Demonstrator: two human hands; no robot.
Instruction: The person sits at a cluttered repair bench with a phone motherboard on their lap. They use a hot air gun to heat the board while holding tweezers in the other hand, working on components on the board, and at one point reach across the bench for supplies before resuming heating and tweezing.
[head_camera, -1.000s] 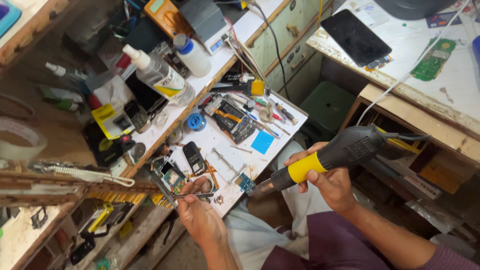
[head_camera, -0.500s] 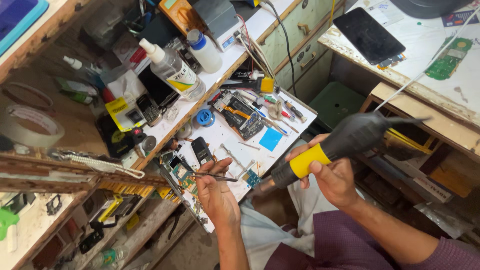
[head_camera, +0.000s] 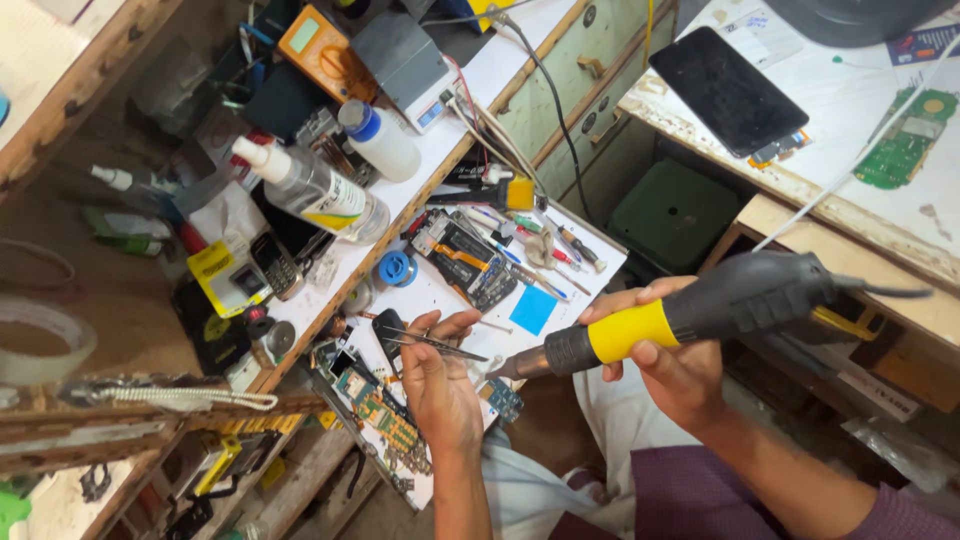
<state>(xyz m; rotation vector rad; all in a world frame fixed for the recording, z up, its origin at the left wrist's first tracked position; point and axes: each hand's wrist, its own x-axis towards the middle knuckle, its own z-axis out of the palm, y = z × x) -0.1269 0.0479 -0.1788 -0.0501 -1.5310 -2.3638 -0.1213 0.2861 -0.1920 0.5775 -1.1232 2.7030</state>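
The left hand (head_camera: 440, 385) pinches a pair of metal tweezers (head_camera: 430, 342) between thumb and fingers, their tips pointing left over a small white work board (head_camera: 455, 300). Just left of that hand lies an opened phone circuit board (head_camera: 375, 410). The right hand (head_camera: 670, 365) is closed around the yellow-and-black handle of a hot-air rework gun (head_camera: 690, 312), whose metal nozzle points left toward the tweezers, near them but apart. A blue square pad (head_camera: 533, 309) lies on the work board between the hands. Farther left stand a clear squeeze bottle (head_camera: 315, 190) and an orange multimeter (head_camera: 325, 50).
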